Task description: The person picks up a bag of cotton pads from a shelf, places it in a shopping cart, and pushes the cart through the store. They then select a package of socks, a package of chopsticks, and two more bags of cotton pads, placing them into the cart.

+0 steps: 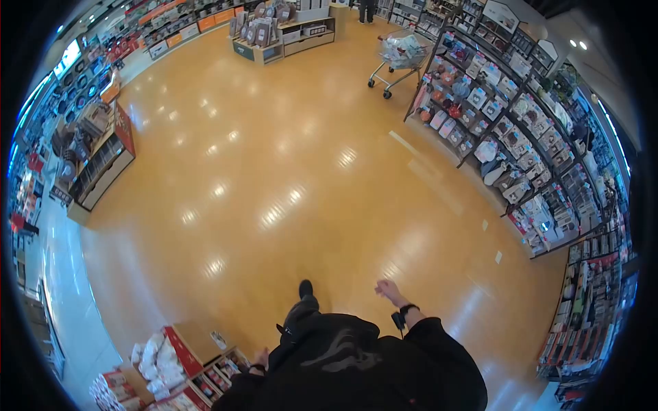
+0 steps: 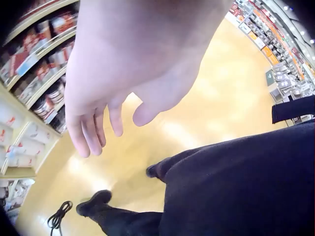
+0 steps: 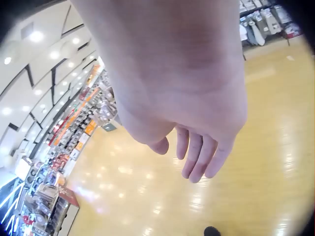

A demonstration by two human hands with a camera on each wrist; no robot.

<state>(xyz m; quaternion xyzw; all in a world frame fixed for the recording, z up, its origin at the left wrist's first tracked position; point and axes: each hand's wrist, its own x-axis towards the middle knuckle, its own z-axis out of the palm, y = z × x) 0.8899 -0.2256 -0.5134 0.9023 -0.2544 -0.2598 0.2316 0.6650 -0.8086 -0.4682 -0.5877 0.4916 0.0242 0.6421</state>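
Low display stand [image 1: 179, 346] sits just beside your L hand [image 1: 260, 357], not touched. L grip loose, empty. R hand [image 1: 387, 289] out over floor [image 1: 288, 192], fingers relaxed, empty. Step looks like walking, mid-stride. Any pick needs you squared to the stand first.

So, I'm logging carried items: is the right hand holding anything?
No, the right hand hangs with relaxed fingers and nothing in them.
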